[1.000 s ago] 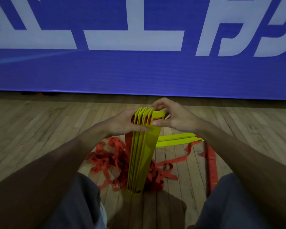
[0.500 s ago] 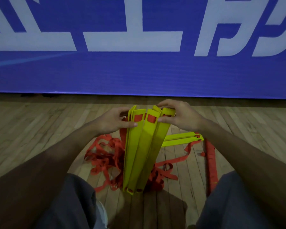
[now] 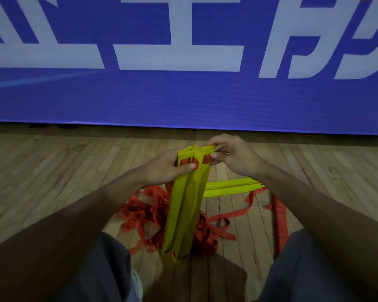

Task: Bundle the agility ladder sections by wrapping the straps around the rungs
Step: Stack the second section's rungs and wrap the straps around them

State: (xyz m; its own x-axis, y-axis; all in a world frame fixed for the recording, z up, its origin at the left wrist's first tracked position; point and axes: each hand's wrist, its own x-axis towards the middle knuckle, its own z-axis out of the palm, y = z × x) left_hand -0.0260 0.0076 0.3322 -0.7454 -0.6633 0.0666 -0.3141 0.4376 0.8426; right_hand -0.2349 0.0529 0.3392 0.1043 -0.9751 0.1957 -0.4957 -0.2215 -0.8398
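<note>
Rung stack (image 3: 184,205) top between both hands' fingers (image 3: 189,166).

Stack of rungs (image 3: 184,205) standing on end on the floor (image 3: 52,175), between the person's knees. Left hand (image 3: 164,168) at its upper left, right hand (image 3: 234,158) at its top right. Loose straps (image 3: 144,212) around its base; further rungs (image 3: 231,187) lying flat behind-right; banner (image 3: 183,101) beyond.

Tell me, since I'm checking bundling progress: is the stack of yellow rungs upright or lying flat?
Upright: the rung stack stands on end on the floor, left hand and right hand gripping its top.
</note>
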